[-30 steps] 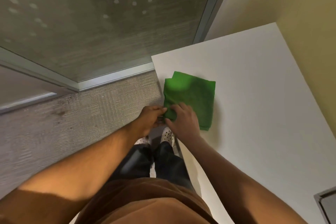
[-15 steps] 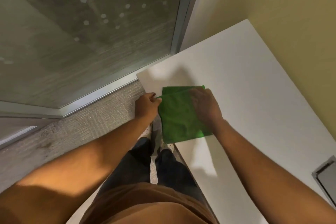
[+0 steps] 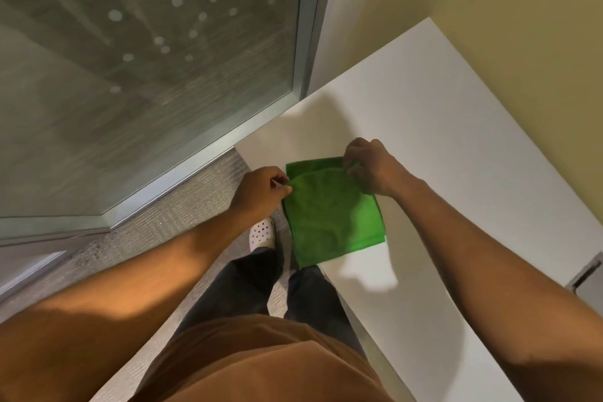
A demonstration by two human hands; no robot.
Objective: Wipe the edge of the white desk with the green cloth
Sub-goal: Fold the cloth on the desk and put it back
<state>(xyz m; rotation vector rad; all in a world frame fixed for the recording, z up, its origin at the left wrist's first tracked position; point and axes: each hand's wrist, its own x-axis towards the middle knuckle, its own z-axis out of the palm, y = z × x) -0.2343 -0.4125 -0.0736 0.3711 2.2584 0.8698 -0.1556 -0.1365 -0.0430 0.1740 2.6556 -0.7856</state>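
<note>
I see the green cloth (image 3: 332, 215) lying flat on the white tabletop (image 3: 456, 153), close to its left edge and near the far corner. It is a soft, nappy fabric, roughly rectangular and folded into layers; one layer shows as a curved flap across the far part. Its long axis runs from the near edge of the tabletop away toward the far edge, tilted a little to the right at the near end. Its near left corner seems to reach the tabletop's edge, though I cannot tell if it overhangs.

The left hand (image 3: 261, 191) has its grip pinched on the cloth's far left edge, fingertips closed on the fabric. The right hand (image 3: 372, 170) is clenched on the far right corner, and its fingers hide that corner.

The tabletop is smooth, matte and straight-edged, cut off by the frame at right. A grey object (image 3: 587, 274) at the right border is mostly out of frame and I cannot make it out. Below the edge I see ribbed grey carpet (image 3: 182, 209), a white perforated shoe (image 3: 262, 233) and dark trousers (image 3: 248, 284). A glass panel (image 3: 140, 59) with pale dots sits in a metal frame.
</note>
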